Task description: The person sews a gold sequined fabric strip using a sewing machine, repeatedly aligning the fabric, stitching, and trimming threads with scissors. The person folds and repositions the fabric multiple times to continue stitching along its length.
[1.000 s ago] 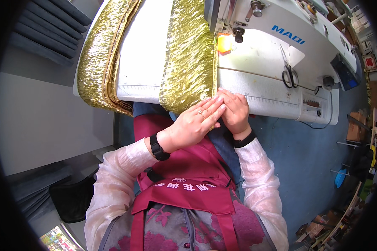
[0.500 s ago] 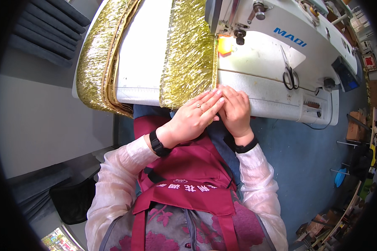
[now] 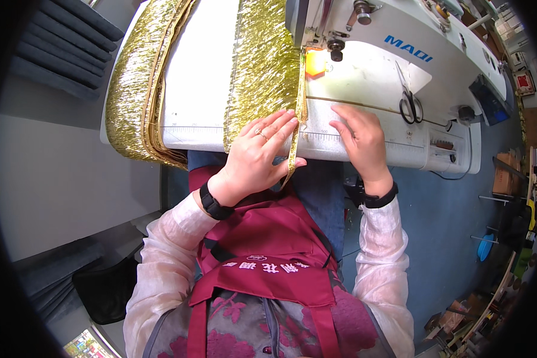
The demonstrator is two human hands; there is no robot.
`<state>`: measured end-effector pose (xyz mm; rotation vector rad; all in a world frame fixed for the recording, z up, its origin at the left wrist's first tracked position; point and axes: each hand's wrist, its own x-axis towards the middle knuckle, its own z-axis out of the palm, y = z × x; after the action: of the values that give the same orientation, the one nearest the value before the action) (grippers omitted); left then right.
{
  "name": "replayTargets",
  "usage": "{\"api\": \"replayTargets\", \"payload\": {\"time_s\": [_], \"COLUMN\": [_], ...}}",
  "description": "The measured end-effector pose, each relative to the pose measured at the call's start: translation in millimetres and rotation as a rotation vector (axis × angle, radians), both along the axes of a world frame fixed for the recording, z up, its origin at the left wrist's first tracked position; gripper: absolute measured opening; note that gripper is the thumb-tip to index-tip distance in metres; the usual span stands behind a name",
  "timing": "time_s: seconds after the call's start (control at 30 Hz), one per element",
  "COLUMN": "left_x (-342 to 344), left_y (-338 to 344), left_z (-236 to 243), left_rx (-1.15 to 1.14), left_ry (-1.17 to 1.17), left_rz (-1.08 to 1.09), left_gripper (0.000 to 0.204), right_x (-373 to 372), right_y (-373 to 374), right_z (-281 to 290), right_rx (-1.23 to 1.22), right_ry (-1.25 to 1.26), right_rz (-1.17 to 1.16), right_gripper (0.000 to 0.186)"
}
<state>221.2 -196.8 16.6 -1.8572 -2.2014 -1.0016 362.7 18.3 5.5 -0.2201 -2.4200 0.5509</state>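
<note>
A strip of shiny gold tinsel-like fabric (image 3: pixel 259 65) runs under the head of a white sewing machine (image 3: pixel 394 36). My left hand (image 3: pixel 259 146) lies on its near end, fingers stretched out, with a ring on one finger. A narrow gold trim (image 3: pixel 296 128) follows the fabric's right edge, passes the left fingertips and crosses by the thumb, its end hanging over the table edge. My right hand (image 3: pixel 364 140) is held over the machine bed to the right, off the fabric, thumb and fingers apart with nothing between them.
Folded layers of the same gold fabric (image 3: pixel 131 95) drape over the table's left end. Black-handled scissors (image 3: pixel 410 107) lie on the bed at the right. An orange piece (image 3: pixel 316 62) sits beside the needle area. A ruler scale (image 3: pixel 331 138) runs along the table's front.
My hands have parted: the right moved right, away from the fabric edge, and the left shifted slightly left. The trim now shows between them.
</note>
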Motion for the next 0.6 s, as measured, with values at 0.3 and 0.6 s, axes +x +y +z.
{"api": "replayTargets", "payload": {"time_s": [0.3, 0.6], "left_x": [0, -9], "left_y": [7, 16], "left_z": [-3, -5], "left_rx": [-0.071, -0.152], "left_ry": [0.146, 0.089], "left_rz": [-0.029, 0.025], "left_gripper": [0.066, 0.038], "right_x": [-28, -22], "right_y": [-18, -32], "right_z": [-4, -27], "right_rx": [0.159, 0.002], "right_ry": [0.029, 0.209], "right_rz": [0.165, 0.053], "right_gripper": [0.03, 0.036]}}
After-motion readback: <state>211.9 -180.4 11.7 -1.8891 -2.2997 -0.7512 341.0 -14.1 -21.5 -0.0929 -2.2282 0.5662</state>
